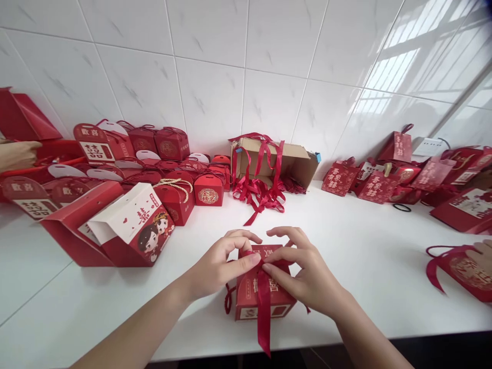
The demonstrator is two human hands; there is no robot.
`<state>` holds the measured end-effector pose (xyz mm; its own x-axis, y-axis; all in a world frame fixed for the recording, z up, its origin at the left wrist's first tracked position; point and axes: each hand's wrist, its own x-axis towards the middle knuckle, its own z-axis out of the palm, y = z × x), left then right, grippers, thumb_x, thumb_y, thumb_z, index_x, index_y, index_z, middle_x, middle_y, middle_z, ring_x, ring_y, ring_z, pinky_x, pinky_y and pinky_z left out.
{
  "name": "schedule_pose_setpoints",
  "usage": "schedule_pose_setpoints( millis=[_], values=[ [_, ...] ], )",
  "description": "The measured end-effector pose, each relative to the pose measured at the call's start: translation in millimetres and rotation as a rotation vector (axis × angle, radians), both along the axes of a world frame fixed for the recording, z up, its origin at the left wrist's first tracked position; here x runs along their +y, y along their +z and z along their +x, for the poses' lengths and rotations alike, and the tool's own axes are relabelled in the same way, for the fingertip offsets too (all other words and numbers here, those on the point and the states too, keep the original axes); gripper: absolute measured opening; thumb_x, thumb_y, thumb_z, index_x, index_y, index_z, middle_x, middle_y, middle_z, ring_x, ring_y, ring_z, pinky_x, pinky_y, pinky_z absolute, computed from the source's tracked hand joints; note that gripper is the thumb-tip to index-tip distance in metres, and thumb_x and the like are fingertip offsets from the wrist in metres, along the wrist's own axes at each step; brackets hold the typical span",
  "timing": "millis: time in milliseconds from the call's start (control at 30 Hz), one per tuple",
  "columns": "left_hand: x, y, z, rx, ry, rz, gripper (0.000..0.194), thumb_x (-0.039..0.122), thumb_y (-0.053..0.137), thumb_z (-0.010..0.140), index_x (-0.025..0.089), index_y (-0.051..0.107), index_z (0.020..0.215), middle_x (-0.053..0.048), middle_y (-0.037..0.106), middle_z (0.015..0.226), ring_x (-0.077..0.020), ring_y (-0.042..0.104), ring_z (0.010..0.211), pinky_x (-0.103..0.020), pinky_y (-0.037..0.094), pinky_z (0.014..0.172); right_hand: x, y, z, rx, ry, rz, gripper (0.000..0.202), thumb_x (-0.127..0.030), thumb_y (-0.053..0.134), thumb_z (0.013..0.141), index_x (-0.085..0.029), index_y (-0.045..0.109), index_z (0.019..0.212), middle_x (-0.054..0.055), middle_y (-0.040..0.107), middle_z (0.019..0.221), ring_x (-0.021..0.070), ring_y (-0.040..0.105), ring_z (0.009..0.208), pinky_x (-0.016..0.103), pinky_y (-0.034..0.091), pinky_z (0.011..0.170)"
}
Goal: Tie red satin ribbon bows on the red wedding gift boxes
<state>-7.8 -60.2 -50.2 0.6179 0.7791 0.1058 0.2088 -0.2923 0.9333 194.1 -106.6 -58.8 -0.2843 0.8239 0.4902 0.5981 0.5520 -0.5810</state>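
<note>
A small red gift box (246, 302) with gold lettering stands on the white table right in front of me. Over its top lies a dark red ribbon (264, 312), one end hanging down the near side past the table edge. My left hand (226, 259) pinches the ribbon at the top of the box between thumb and forefinger. From the other side, my right hand (298, 266) pinches it too, thumb and forefinger meeting close to the left ones. The spot where the ribbon crosses is partly hidden by my fingertips. A twisted red cord (229, 300) sticks out at the box's left side.
An open cardboard box (298, 159) with loose red ribbons (257, 192) stands against the tiled wall. Many red gift boxes (209, 189) crowd the left; more red boxes (338, 178) are at the right. Other people's hands (17, 154) show at both edges.
</note>
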Motion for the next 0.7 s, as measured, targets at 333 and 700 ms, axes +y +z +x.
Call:
schedule_pose_setpoints(
  millis=[333, 700],
  values=[
    [4.0, 0.2, 6.1, 0.185, 0.087, 0.272, 0.026, 0.039, 0.05, 0.085, 0.021, 0.05, 0.066, -0.003, 0.058, 0.118, -0.0247, 0.037, 0.125, -0.047, 0.028, 0.107, -2.2, 1.0, -0.3, 0.012, -0.036, -0.044, 0.01, -0.019, 0.062, 0.08, -0.023, 0.071, 0.079, 0.008, 0.054, 0.118, 0.0243, 0.049, 0.111, 0.039, 0.05, 0.085],
    [4.3, -4.6, 2.3, 0.045, 0.182, 0.216, 0.035, 0.047, 0.048, 0.088, 0.032, 0.048, 0.12, -0.001, 0.046, 0.136, -0.0218, 0.034, 0.131, -0.041, 0.026, 0.111, -1.2, 8.2, 5.9, 0.045, -0.082, -0.111, 0.011, -0.023, 0.061, 0.08, -0.022, 0.071, 0.077, 0.007, 0.056, 0.118, 0.0217, 0.053, 0.11, 0.035, 0.05, 0.086]
  ],
)
